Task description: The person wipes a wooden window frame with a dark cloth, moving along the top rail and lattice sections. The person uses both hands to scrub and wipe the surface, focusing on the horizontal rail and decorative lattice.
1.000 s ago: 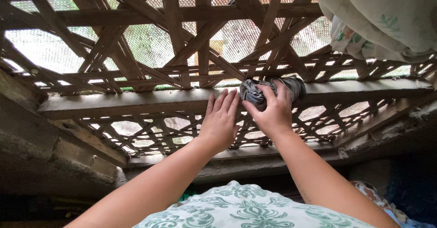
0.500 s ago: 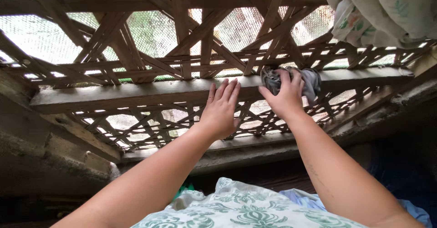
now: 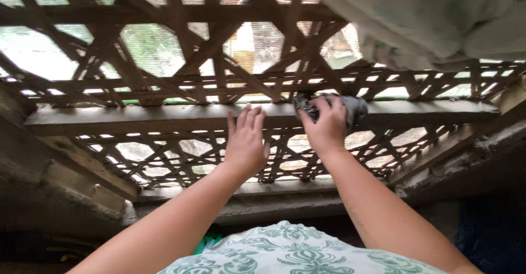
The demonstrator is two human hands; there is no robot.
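Your right hand [image 3: 327, 127] is closed around a bunched grey rag [image 3: 350, 110], fingers wrapped over the wad and pressing it onto the top face of the horizontal wooden beam [image 3: 137, 118]. The rag sits on the beam just right of its middle, partly hidden under your knuckles.

Your left hand [image 3: 245, 142] is open, fingers straight and close together, holding nothing. The fingertips lie against the beam's front edge, just beside the right hand (whether the palm bears any weight cannot be told).

Behind the beam stands a woven wooden lattice [image 3: 181, 60] with mesh and daylight beyond it. A pale patterned cloth [image 3: 427, 16] hangs at the upper right, above the rag but apart from it. Below the lattice runs a rough concrete ledge [image 3: 263, 197].

Judgement: the step in hand looks like wiping the beam, with the rag mid-stroke. A further stroke would call for steady downward pressure through the right palm, the wad kept bunched so it does not snag on the lattice strips, and the left hand kept flat as a brace.
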